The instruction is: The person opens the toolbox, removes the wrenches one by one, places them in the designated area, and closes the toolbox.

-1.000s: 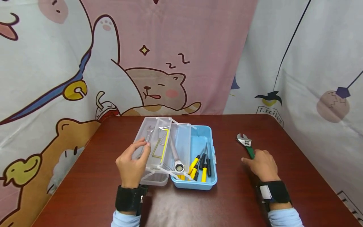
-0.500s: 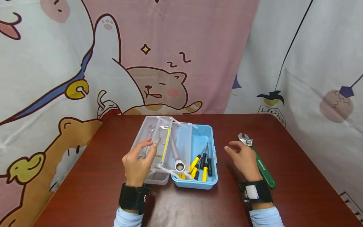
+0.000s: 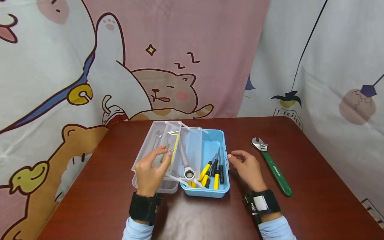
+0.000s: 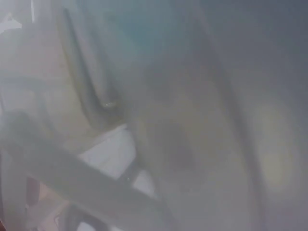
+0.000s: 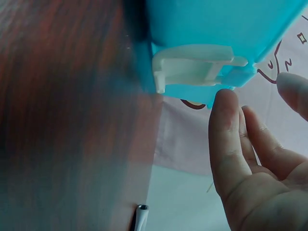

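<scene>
A light blue toolbox [image 3: 212, 193] stands open on the table, with clear plastic trays [image 3: 192, 143] folded out to its left. My left hand [image 3: 151, 171] hovers at the trays, thumb and forefinger a little apart; the left wrist view is too blurred to show contact. Beside the box's right wall is my right hand [image 3: 249, 170], its fingers extended near the white latch [image 5: 192, 60]. Whether a fingertip touches there, I cannot tell. Further right lies an adjustable wrench [image 3: 276, 171] with a green handle, apart from the hand.
Several yellow and black screwdrivers [image 3: 216, 180] lie inside the box. A ratcheting wrench [image 3: 188, 171], a yellow hex key [image 3: 175, 140] and a silver spanner [image 3: 157, 136] sit in the trays. The brown table [image 3: 198, 220] ends at a printed cloth [image 3: 222, 60].
My right hand has left the adjustable wrench and moved left to the toolbox's side, uncovering the green handle. My left hand has shifted slightly right over the trays.
</scene>
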The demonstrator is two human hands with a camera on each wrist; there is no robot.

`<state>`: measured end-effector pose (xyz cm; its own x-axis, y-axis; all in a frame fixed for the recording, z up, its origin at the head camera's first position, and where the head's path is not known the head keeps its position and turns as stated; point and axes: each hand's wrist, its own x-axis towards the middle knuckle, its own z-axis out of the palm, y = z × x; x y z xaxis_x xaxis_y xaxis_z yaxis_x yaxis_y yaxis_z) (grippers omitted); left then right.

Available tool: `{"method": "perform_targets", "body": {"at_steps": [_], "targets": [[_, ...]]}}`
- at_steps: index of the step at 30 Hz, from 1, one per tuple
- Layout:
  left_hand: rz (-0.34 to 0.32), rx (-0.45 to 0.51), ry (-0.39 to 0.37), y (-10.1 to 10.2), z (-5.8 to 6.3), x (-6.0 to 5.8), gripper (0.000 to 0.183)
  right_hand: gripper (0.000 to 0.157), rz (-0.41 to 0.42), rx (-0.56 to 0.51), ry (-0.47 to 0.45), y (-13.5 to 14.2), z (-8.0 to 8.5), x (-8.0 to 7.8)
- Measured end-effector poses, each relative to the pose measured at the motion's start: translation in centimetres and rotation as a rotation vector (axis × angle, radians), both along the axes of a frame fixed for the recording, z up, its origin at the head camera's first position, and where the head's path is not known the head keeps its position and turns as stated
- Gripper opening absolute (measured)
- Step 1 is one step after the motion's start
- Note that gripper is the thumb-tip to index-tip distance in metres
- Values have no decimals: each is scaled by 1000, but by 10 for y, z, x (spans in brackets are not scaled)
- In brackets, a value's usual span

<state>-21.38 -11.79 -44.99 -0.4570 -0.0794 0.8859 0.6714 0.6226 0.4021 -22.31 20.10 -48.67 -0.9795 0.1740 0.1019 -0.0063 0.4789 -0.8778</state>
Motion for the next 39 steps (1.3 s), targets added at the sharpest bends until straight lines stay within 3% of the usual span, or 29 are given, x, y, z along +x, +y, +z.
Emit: {"method": "perform_targets", "body": {"at_steps": [8,16,24,33,39], "targets": [[-8,-88,-30,2,5,8,14,45,-17,32,-27,2,-3,2],[-94,-423,-55,-8,34,21,22,43,-8,39,-6,7,-4,3],[-200,-735,-231,-1,61,6,25,42,-15,70,12,16,-1,-1],[-260,-942,-443,23,70,-16,23,42,-20,68,12,19,-4,-2],[-300,-1083,-531,31,77,-20,27,43,-23,64,5,22,-5,1]]}}
